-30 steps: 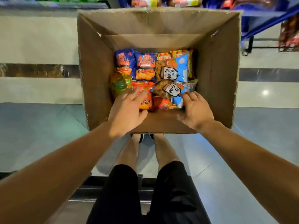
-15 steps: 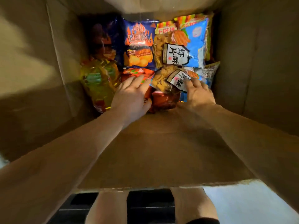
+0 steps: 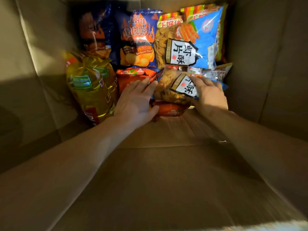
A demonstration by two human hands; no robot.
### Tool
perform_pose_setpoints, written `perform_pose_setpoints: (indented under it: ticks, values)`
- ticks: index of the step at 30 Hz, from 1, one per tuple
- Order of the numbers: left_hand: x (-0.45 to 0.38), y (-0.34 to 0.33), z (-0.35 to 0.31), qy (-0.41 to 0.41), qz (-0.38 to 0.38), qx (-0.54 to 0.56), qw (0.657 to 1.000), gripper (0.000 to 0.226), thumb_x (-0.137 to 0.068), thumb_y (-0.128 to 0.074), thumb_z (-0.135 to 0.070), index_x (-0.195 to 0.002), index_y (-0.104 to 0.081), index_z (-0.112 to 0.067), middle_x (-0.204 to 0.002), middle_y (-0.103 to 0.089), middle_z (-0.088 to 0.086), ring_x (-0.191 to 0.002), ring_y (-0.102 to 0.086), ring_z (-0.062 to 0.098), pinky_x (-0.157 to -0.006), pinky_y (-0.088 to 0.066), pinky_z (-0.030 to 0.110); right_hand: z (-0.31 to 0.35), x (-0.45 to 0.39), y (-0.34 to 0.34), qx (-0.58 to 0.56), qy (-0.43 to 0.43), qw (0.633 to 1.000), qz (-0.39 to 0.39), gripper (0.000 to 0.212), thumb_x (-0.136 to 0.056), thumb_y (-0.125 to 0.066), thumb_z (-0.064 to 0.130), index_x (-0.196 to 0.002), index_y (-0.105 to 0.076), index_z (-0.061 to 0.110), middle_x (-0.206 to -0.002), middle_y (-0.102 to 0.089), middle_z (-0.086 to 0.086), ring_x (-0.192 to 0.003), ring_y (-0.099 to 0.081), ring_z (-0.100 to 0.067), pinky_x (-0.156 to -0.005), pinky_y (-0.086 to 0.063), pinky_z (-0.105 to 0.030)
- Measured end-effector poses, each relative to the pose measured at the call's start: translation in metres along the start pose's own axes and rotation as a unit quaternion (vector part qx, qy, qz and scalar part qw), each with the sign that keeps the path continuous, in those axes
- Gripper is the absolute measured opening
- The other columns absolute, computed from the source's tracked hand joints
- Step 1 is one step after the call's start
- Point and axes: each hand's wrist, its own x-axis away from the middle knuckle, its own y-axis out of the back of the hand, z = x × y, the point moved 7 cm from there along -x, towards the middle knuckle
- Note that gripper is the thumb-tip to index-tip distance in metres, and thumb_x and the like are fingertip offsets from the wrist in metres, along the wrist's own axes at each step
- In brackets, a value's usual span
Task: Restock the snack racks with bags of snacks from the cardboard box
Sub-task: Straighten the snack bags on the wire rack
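Note:
The inside of the cardboard box (image 3: 166, 164) fills the view, with several snack bags packed at its far end. My left hand (image 3: 136, 100) lies over an orange snack bag (image 3: 133, 75), fingers across its top and thumb hooked against its lower part. My right hand (image 3: 210, 95) holds the right side of a clear prawn-cracker bag (image 3: 170, 90) with a white label, fingers over the label. Another orange bag (image 3: 171, 110) pokes out under the prawn-cracker bag, between my hands.
A yellow-gold bag (image 3: 90, 87) leans on the left wall. Behind stand two dark blue barbecue chip bags (image 3: 138, 39), a second prawn-cracker bag (image 3: 180, 50) and a light blue bag (image 3: 208, 30). The box walls close in on both sides.
My head has dropped from above the box down into it, so the bags look much larger. Both hands stay on the same two front bags; the right one now covers more of the label.

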Motion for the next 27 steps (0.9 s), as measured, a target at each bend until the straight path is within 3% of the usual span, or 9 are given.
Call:
perform_pose_setpoints:
  ticks: [3, 5, 9, 12, 15, 18, 21, 24, 27]
  values:
    - [0.003, 0.033, -0.011, -0.024, -0.044, 0.048, 0.998, 0.083, -0.089, -0.056, -0.06, -0.155, -0.03, -0.019, -0.159, -0.033, 0.008, -0.146, -0.028, 0.029, -0.12, -0.022, 0.04, 0.01, 0.029, 0.026, 0.001, 0.096, 0.995, -0.026, 0.08, -0.087, -0.066, 0.02, -0.157, -0.029, 0.033, -0.161, -0.032, -0.001, -0.147, -0.021, -0.039, -0.116, -0.032, -0.047]
    - [0.0, 0.052, -0.016, -0.001, -0.031, 0.149, 0.988, 0.085, -0.086, -0.059, -0.062, -0.155, -0.032, -0.021, -0.159, -0.034, 0.005, -0.145, -0.029, 0.027, -0.118, -0.024, 0.038, 0.03, 0.049, 0.046, 0.02, 0.236, 0.965, -0.115, 0.07, -0.085, -0.057, 0.003, -0.151, -0.043, 0.021, -0.154, -0.043, -0.009, -0.142, -0.03, -0.044, -0.118, -0.027, -0.046]
    - [-0.014, 0.068, -0.013, 0.036, 0.098, 0.216, 0.971, 0.098, -0.08, -0.073, -0.059, -0.158, -0.021, -0.03, -0.161, -0.031, 0.0, -0.146, -0.031, 0.021, -0.114, -0.028, 0.032, 0.061, 0.071, 0.07, 0.035, 0.394, 0.891, -0.224, 0.065, -0.085, -0.05, -0.017, -0.143, -0.053, 0.014, -0.144, -0.054, -0.014, -0.136, -0.039, -0.045, -0.115, -0.032, -0.046]
    - [-0.022, 0.074, -0.004, 0.066, 0.186, 0.226, 0.954, 0.103, -0.071, -0.078, -0.064, -0.154, -0.03, -0.028, -0.152, -0.044, -0.001, -0.137, -0.045, 0.019, -0.11, -0.038, 0.031, 0.071, 0.068, 0.08, 0.028, 0.41, 0.886, -0.213, 0.066, -0.084, -0.049, -0.018, -0.144, -0.053, 0.01, -0.149, -0.049, -0.015, -0.141, -0.034, -0.041, -0.119, -0.024, -0.041]
    - [-0.028, 0.079, -0.001, 0.061, 0.148, 0.264, 0.951, 0.056, -0.072, -0.081, -0.053, -0.113, -0.067, -0.018, -0.111, -0.07, -0.001, -0.103, -0.065, 0.021, -0.088, -0.05, 0.035, 0.061, 0.05, 0.085, -0.029, 0.321, 0.929, -0.184, 0.064, -0.091, -0.06, 0.011, -0.151, -0.041, 0.01, -0.156, -0.038, -0.016, -0.143, -0.033, -0.038, -0.12, -0.023, -0.042]
    - [-0.035, 0.073, 0.016, 0.072, 0.02, 0.333, 0.94, 0.033, -0.08, -0.08, -0.037, -0.1, -0.07, -0.014, -0.088, -0.069, -0.005, -0.081, -0.065, 0.005, -0.068, -0.045, 0.016, 0.036, 0.02, 0.088, -0.096, 0.146, 0.969, -0.173, 0.08, -0.082, -0.076, 0.013, -0.152, -0.036, 0.006, -0.154, -0.038, -0.018, -0.142, -0.034, -0.035, -0.119, -0.021, -0.034]
    - [-0.039, 0.053, 0.046, 0.158, -0.081, 0.364, 0.914, 0.049, -0.078, -0.078, -0.047, -0.11, -0.067, -0.012, -0.096, -0.069, -0.003, -0.086, -0.064, 0.011, -0.073, -0.046, 0.019, 0.011, -0.011, 0.061, -0.18, 0.001, 0.978, -0.101, 0.053, -0.086, -0.071, 0.012, -0.136, -0.053, 0.009, -0.134, -0.057, -0.015, -0.123, -0.054, -0.033, -0.107, -0.04, -0.038]
    - [-0.045, 0.035, 0.071, 0.24, -0.147, 0.42, 0.863, 0.064, -0.072, -0.077, -0.05, -0.119, -0.061, -0.01, -0.111, -0.067, 0.005, -0.099, -0.062, 0.02, -0.083, -0.05, 0.032, 0.0, -0.032, 0.011, -0.387, -0.125, 0.913, -0.019, 0.04, -0.079, -0.079, 0.023, -0.114, -0.064, 0.012, -0.096, -0.069, -0.001, -0.091, -0.067, -0.018, -0.09, -0.053, -0.028]
    - [-0.056, 0.015, 0.085, 0.269, -0.152, 0.46, 0.832, 0.062, -0.078, -0.083, -0.036, -0.128, -0.055, -0.011, -0.116, -0.063, 0.001, -0.109, -0.06, 0.021, -0.09, -0.051, 0.035, 0.009, -0.053, -0.029, -0.584, -0.198, 0.787, 0.021, 0.074, -0.067, -0.086, 0.04, -0.128, -0.057, 0.009, -0.1, -0.072, 0.001, -0.09, -0.069, -0.011, -0.082, -0.053, -0.026]
